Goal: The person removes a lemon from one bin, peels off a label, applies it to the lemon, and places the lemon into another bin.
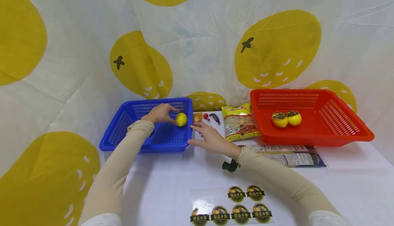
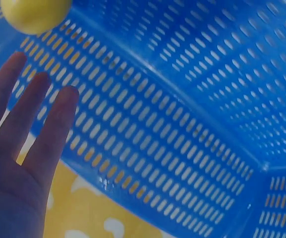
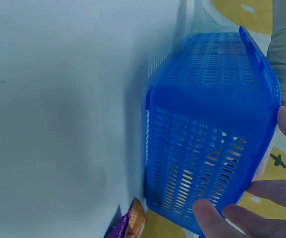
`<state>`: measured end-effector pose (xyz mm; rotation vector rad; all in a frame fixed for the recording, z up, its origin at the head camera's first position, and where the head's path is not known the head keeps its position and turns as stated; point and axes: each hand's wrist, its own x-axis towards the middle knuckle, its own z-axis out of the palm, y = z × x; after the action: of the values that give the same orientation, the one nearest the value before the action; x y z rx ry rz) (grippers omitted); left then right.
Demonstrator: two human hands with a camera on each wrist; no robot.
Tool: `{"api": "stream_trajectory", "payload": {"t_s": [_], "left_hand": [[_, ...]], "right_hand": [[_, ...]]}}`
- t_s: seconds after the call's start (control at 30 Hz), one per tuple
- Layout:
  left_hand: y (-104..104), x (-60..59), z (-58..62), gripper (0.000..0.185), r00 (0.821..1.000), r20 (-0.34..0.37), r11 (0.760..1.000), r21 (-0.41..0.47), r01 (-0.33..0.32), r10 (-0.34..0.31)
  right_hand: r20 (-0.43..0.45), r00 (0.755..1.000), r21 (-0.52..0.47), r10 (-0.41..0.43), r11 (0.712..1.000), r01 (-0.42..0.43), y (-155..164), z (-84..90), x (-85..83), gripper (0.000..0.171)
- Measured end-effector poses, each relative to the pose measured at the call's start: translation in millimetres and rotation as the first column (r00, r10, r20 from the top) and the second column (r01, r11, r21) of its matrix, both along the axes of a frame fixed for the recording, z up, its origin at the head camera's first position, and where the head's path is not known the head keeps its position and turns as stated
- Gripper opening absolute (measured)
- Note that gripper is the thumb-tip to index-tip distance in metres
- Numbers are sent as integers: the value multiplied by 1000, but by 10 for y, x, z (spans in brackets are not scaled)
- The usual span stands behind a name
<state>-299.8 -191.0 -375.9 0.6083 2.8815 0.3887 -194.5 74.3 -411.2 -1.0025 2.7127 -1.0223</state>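
Note:
A smooth yellow fruit (image 1: pixel 181 119), like a lemon, lies at the right end of the blue basket (image 1: pixel 166 147). My left hand (image 1: pixel 162 113) reaches into that basket with thumb and fingers spread beside the fruit. In the left wrist view the fingers look straight, and a gap separates them from the fruit (image 2: pixel 36 12). At the basket's right rim is my right hand (image 1: pixel 212 140), its fingers extended and apart. The right wrist view places those fingertips at the rim (image 3: pixel 277 94); whether they press on it I cannot tell.
Right of the blue basket lie small wrapped sweets (image 1: pixel 214 118), a lollipop (image 1: pixel 206 116) and a yellow food packet (image 1: pixel 241 125). A red basket (image 1: pixel 314 137) holds two stickered yellow fruits (image 1: pixel 286 119). Long dark packets (image 1: pixel 289 158) lie before it. A sticker sheet (image 1: pixel 209 198) is at the front.

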Motion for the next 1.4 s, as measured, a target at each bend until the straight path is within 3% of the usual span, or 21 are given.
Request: {"api": "stream_trajectory", "payload": {"t_s": [0.37,0.57,0.8,1.4], "left_hand": [[115,-129,-175,76,998,44,999,-28,-32,34],[140,-153,-259,75,997,71,1000,12,-27,26],[170,-143,-280,73,996,79,997,57,-42,38],[239,-143,-317,76,997,56,998,22,-57,55]], "right_hand": [[20,1000,-34,23,999,-22,7,-9,31,70],[36,999,-36,15,999,-14,-13,7,54,70],[35,999,-24,4,1000,-3,-13,0,55,70],[51,999,-28,2,1000,-1,-9,-10,55,70]]}}
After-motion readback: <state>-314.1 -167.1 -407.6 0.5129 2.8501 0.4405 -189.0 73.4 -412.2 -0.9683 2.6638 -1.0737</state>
